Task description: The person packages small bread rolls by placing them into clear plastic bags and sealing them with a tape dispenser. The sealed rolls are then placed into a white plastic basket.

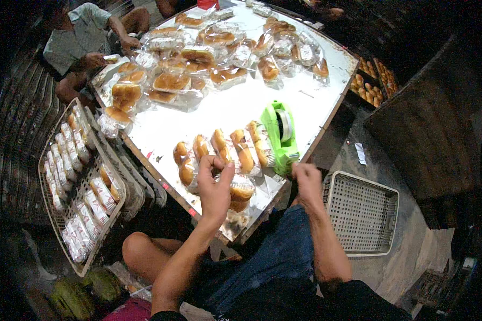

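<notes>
My left hand (216, 186) is over a row of bread rolls in clear wrappers (220, 145) on the white table. Its thumb and index finger curl towards each other at the front of a middle pack; whether they pinch the film is not clear. Beneath and beside that hand lies another wrapped bread pack (241, 191), partly covered. My right hand (308, 180) is blurred, its fingers bent in beside the cutter end of a green tape dispenser (280, 136). I cannot tell if tape is between those fingers. The dispenser stands against the row's right end.
Many loosely bagged breads (197, 60) cover the far side of the white table (225, 108). A plastic crate of wrapped packs (122, 192) tilts at the left. On the floor at right sits a crate (361, 212). Another person (84, 40) works at the far left corner.
</notes>
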Demonstrator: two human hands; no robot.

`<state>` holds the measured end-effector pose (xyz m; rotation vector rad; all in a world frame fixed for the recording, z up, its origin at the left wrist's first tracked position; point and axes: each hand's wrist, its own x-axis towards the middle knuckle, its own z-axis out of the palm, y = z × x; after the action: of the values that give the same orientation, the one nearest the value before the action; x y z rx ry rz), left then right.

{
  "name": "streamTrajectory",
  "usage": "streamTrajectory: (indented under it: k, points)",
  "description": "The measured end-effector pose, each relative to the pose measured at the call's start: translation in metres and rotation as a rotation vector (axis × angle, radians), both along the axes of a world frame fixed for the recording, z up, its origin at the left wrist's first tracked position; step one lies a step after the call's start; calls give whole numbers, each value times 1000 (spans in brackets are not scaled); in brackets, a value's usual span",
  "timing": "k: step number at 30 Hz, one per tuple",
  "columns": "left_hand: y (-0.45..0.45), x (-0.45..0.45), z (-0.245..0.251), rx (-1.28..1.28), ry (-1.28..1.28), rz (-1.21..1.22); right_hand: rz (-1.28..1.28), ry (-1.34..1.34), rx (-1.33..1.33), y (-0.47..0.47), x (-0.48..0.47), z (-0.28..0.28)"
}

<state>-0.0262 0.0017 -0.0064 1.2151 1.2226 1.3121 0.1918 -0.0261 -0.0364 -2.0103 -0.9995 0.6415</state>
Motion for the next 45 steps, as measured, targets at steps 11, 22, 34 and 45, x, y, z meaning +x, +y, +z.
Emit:
streamTrajectory:
  k: [11, 22, 34, 45]
  points:
    - [-9, 2, -7, 43, 38, 70, 137, 345, 54, -28, -24, -35]
    - [-20, 85, 1, -152, -102, -24, 275, -192, 339, -44, -19, 55]
    - [-63, 124, -32, -372, -145, -49, 286, 46, 34, -35, 25, 44]
    - [-62, 123, -61, -417, -133, -31, 489, -253, -212, 15, 49, 6]
